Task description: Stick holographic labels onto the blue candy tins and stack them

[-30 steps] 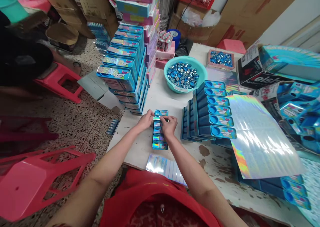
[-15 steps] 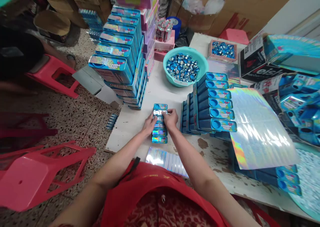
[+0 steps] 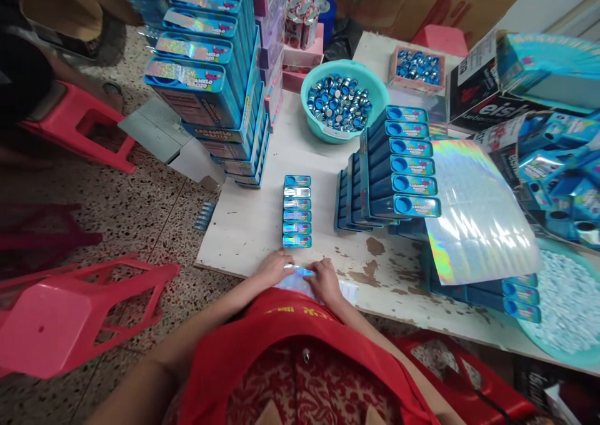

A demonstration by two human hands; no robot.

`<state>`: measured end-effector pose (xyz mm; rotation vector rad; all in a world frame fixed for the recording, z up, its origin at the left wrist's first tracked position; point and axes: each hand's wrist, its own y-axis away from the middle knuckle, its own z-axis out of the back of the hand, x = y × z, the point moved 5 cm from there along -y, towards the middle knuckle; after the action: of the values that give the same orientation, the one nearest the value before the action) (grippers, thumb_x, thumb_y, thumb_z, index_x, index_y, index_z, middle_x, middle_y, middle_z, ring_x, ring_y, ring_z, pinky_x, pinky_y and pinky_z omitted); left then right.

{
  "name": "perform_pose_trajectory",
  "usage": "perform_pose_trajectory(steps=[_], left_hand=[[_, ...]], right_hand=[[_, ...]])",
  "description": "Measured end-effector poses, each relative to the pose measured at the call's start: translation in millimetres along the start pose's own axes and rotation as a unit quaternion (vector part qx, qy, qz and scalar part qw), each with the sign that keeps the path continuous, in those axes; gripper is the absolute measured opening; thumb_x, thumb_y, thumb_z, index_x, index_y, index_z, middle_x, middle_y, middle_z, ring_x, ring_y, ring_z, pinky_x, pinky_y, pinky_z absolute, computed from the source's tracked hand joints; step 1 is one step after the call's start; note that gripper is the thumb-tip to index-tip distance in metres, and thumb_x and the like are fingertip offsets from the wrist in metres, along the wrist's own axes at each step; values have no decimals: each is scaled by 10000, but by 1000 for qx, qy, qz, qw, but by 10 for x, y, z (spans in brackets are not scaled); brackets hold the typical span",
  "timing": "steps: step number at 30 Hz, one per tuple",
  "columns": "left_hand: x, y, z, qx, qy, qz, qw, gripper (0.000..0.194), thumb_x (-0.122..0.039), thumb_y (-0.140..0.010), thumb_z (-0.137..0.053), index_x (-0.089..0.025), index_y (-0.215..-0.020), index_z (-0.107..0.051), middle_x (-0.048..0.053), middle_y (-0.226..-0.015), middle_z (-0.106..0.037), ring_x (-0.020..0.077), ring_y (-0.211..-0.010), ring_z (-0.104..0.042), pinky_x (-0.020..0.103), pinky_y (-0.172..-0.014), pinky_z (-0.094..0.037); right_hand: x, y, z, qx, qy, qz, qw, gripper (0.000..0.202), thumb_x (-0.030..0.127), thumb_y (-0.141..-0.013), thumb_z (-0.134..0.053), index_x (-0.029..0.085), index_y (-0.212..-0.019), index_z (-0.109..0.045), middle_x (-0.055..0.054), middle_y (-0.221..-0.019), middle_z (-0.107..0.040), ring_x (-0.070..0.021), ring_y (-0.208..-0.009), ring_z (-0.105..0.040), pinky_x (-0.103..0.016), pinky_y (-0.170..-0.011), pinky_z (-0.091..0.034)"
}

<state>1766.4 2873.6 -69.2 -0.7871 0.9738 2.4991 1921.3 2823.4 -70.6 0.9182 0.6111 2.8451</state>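
Note:
My left hand (image 3: pixel 274 269) and my right hand (image 3: pixel 327 280) are at the table's front edge, fingers closed on the upper edge of a shiny holographic sticker sheet (image 3: pixel 347 291). The sheet lies against the red apron, partly covered by my hands. Whether a single strip is lifted from it, I cannot tell. Just beyond my fingers stands a row of small blue packs (image 3: pixel 297 216), labelled "Caramelo Macizo", with shiny strips across most of their tops. Neither hand touches the row.
A tall stack of blue packs (image 3: pixel 187 94) stands at left, and another stack (image 3: pixel 398 162) at right. Behind is a turquoise basin (image 3: pixel 323 130) of blue and silver caps. A large holographic sheet (image 3: pixel 478 225) lies at right. Red stools (image 3: pixel 42 325) stand on the floor.
Both hands have left the row of blue packs and come back toward my body, onto the sticker sheet. The row stays on the table. The camera view has shifted slightly.

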Motion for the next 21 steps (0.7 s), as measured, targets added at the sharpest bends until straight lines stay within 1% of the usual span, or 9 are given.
perform_pose_trajectory(steps=[1, 3, 6, 9, 11, 13, 15, 18, 21], left_hand=[[-59, -24, 14, 5, -22, -14, 1000, 217, -300, -806, -555, -189, -951, -672, 89, -1000, -638, 235, -1002, -555, 331, -902, -413], [-123, -51, 71, -2, -51, -21, 998, 195, -292, -831, -518, -202, -880, -683, 72, -929, -658, 236, -977, -554, 332, -888, -405], [-102, -49, 134, -24, -57, 27, 998, 206, -302, -837, -495, -229, -868, -685, 59, -833, -671, 245, -912, -562, 322, -781, -422], [-61, -41, 143, -47, -41, 68, 996, 213, -320, -829, -495, -238, -841, -691, 69, -767, -666, 265, -873, -569, 321, -711, -414], [-50, -51, 135, -62, -23, 73, 995, 202, -308, -818, -506, -239, -794, -694, 69, -765, -670, 265, -856, -570, 323, -708, -405], [-36, -73, 127, -78, -1, 78, 994, 190, -293, -805, -520, -241, -754, -695, 63, -754, -672, 259, -845, -565, 322, -717, -399], [-26, -99, 118, -91, 14, 81, 992, 182, -283, -795, -530, -242, -725, -693, 58, -730, -667, 254, -841, -556, 321, -727, -397], [-23, -112, 117, -92, 0, 82, 992, 197, -284, -801, -523, -238, -709, -691, 70, -709, -658, 265, -851, -547, 339, -746, -399], [-33, -26, 187, -92, -40, 82, 992, 220, -278, -824, -501, -224, -745, -698, 102, -768, -665, 293, -891, -540, 382, -787, -398]], right_hand=[[1, -18, 26, -13, -12, 15, 1000, 114, 230, -752, -635, 194, -855, -666, -76, -865, -606, -229, -892, -527, -335, -779, -429], [23, -32, 89, -45, -3, 54, 998, 133, 248, -809, -579, 206, -890, -677, -75, -873, -604, -215, -884, -526, -320, -767, -433], [78, 36, 111, -69, 70, 123, 987, 228, 265, -863, -521, 232, -1040, -661, -94, -983, -628, -234, -925, -523, -353, -785, -422], [100, 131, 51, -61, 118, 171, 976, 318, 220, -877, -491, 258, -1177, -591, -94, -1142, -614, -254, -1013, -515, -382, -809, -416], [106, 166, 24, -59, 117, 191, 973, 314, 210, -873, -496, 260, -1168, -589, -93, -1200, -589, -256, -1069, -499, -391, -839, -416], [126, 173, 38, -67, 99, 200, 972, 240, 219, -863, -512, 246, -1070, -631, -97, -1200, -584, -254, -1084, -491, -396, -853, -416], [164, 162, 93, -75, 79, 194, 975, 160, 224, -856, -518, 232, -938, -655, -92, -1100, -621, -244, -1012, -513, -379, -817, -421], [251, 149, 246, -73, 31, 157, 984, 149, 241, -854, -514, 226, -774, -639, -59, -813, -638, -215, -821, -535, -332, -717, -414], [360, 156, 492, -70, -97, 111, 987, 173, 295, -839, -536, 217, -698, -600, -26, -700, -603, -178, -704, -535, -298, -667, -413]])
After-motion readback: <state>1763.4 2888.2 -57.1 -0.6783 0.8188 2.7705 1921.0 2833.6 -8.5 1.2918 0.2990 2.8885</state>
